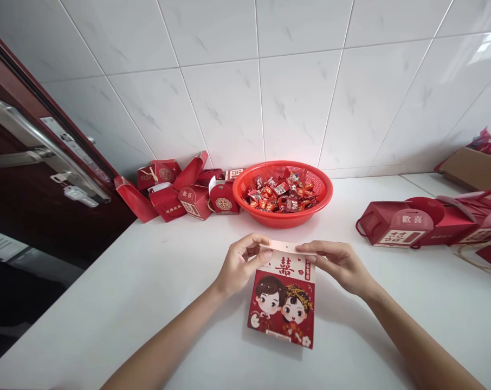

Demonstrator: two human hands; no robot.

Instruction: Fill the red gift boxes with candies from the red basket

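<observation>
Forearms (pixel 160 341): bare, angled inward over white tabletop (pixel 140 303).
Printed packet (pixel 281 303): red and cream, two cartoon figures, mid-tabletop, well in from left edge; whether its bottom touches the surface, can't tell.
Left hand (pixel 241 262): nearly closed, thumb and fingers pinching packet's upper left corner.
Right hand (pixel 343 265): likewise nearly closed, pinching upper right corner.
Red basket (pixel 283 218): near tabletop's back edge, beyond packet, holds wrapped sweets (pixel 284 189).
Left red boxes (pixel 194 200): clustered at back left corner, just beside basket, some lids up.
Right red boxes (pixel 383 216): row toward right side of tabletop.
Cardboard box (pixel 473 168): back right, behind that row.
Tiled wall (pixel 221 114): along back edge.
Door (pixel 18 211): past left edge, key in lock.
</observation>
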